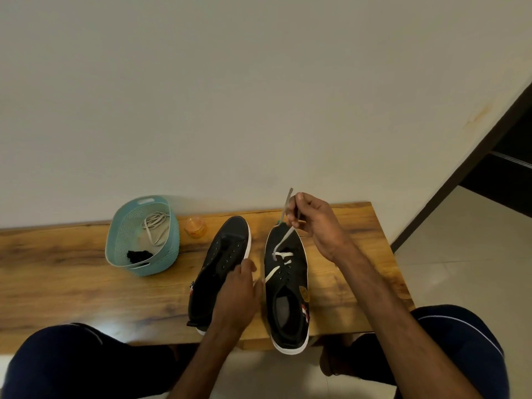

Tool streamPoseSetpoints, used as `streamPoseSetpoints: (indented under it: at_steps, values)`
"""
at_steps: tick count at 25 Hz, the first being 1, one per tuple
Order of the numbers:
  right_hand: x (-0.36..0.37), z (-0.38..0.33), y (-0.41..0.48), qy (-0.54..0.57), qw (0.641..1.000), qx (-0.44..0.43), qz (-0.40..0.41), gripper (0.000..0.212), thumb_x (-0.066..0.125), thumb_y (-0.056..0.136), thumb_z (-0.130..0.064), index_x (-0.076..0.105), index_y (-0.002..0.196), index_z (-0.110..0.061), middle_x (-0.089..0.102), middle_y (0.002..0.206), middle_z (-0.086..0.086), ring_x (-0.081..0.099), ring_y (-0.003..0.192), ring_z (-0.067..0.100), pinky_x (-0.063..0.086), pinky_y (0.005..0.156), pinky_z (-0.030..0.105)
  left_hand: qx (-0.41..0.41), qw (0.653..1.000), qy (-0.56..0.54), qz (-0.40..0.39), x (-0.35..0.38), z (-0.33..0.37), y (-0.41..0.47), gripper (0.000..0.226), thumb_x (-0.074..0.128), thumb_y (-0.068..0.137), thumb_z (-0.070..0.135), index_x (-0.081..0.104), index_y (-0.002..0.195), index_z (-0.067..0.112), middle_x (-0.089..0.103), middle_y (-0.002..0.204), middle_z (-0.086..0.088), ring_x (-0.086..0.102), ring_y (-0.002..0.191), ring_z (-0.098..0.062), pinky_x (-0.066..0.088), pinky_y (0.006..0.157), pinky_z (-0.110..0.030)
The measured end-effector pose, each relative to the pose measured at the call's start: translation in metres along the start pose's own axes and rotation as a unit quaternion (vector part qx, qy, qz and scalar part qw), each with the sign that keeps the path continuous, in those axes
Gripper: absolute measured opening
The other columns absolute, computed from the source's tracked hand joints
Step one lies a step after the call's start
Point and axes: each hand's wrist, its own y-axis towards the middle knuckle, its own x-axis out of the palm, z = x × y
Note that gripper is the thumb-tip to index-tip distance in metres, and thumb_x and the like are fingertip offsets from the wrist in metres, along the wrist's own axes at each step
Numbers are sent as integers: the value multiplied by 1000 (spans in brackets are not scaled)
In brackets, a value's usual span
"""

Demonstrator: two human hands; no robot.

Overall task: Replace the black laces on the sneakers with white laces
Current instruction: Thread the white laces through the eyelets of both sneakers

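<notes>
White lace (283, 241), pinched in our right grip (316, 226), rises from the far eyelets of the right sneaker (288, 286) on the desk (86, 283); we should pull it flat. Our left grip (237, 295) rests beside it; whether it holds anything we cannot tell.

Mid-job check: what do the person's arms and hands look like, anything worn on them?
Both forearms are bare as far as the frame shows: no sleeves in view. The left hand and right hand wear no gloves; no watch, ring or bracelet shows. The dark navy garment over the thighs carries a thin white stripe on the right leg.
</notes>
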Motion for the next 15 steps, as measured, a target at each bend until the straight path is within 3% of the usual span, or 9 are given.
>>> streamPoseSetpoints:
  at_steps: [2,4,5,7,9,11,13,15]
  values:
    - [4,6,-4,-40,999,-3,-22,32,41,106,-23,61,87,-8,57,71,3,48,62,13,44,69,29,45,995,52,77,-7,11,10,23,48,101,32,53,120,22,53,117,5,52,104,-10,49,82,-25]
    - [13,10,-9,-94,994,0,-53,31,42,106,-21,62,87,-7,58,73,5,49,64,12,43,66,26,36,993,-44,104,-13,20,21,35,36,104,40,63,102,17,62,102,2,58,92,-15,47,74,-28]
    - [18,13,-12,-128,989,-1,-78,30,42,106,-20,62,87,-7,59,74,7,50,65,13,44,65,25,1,983,-170,64,-16,26,28,50,30,104,46,66,93,13,67,91,0,62,84,-17,49,72,-29]
    - [30,19,-19,-183,975,0,-125,29,42,106,-19,59,85,-8,59,77,11,53,67,16,46,65,27,-62,927,-367,-42,-26,37,41,69,22,101,55,64,74,8,66,71,-5,63,71,-18,49,72,-30]
    - [35,27,-24,-199,971,3,-131,28,42,106,-20,56,85,-8,60,76,11,56,65,14,47,65,30,-91,896,-424,-93,-34,39,50,70,23,98,58,54,63,6,55,58,-7,55,62,-21,47,69,-31]
    - [34,30,-27,-220,966,9,-134,28,44,105,-21,59,86,-8,62,80,6,59,69,10,49,69,32,-128,860,-472,-144,-41,35,54,68,25,101,55,51,63,5,48,56,-7,51,58,-20,46,66,-32]
    - [38,34,-31,-256,952,11,-166,26,47,104,-20,64,88,-8,63,84,2,60,75,11,50,77,37,-174,789,-563,-173,-48,32,62,63,29,103,52,64,82,4,59,65,-10,57,61,-22,50,64,-35]
    - [44,40,-38,-310,929,15,-200,26,49,103,-20,68,91,-7,65,85,-1,61,80,12,50,84,37,-208,729,-636,-143,-59,33,76,49,32,104,46,64,98,8,69,77,-7,65,68,-20,57,69,-38]
